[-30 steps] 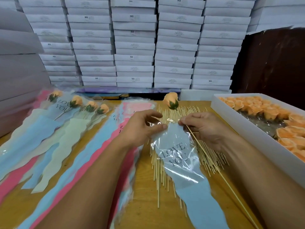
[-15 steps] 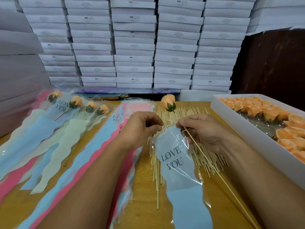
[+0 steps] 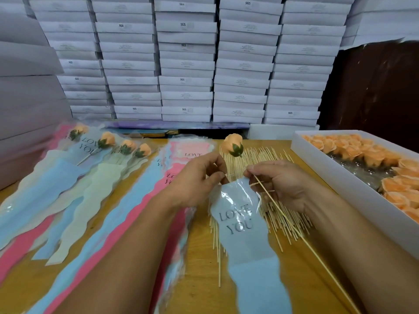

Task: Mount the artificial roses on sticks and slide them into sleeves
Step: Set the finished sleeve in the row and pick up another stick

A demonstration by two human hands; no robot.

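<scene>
My left hand point(image 3: 195, 180) pinches the top left edge of a pale blue sleeve point(image 3: 240, 223) printed "LOVE YOU". My right hand point(image 3: 281, 184) pinches a thin wooden stick point(image 3: 294, 230) at the sleeve's top right corner. The stick slants down to the lower right, outside the sleeve. An orange rose point(image 3: 233, 145) sits on the stick's far end, just beyond my hands. A heap of loose sticks point(image 3: 251, 159) lies on the table under the sleeve.
A white box point(image 3: 322, 164) of orange rose heads point(image 3: 362, 152) stands at the right. Several sleeved roses point(image 3: 106, 140) and flat blue, pink and cream sleeves point(image 3: 127, 200) cover the left of the wooden table. Stacked white boxes point(image 3: 186, 64) wall off the back.
The sleeve's tail has swung left and toward me, and its top edge has bunched between my hands. The rose has dipped slightly closer to my fingers.
</scene>
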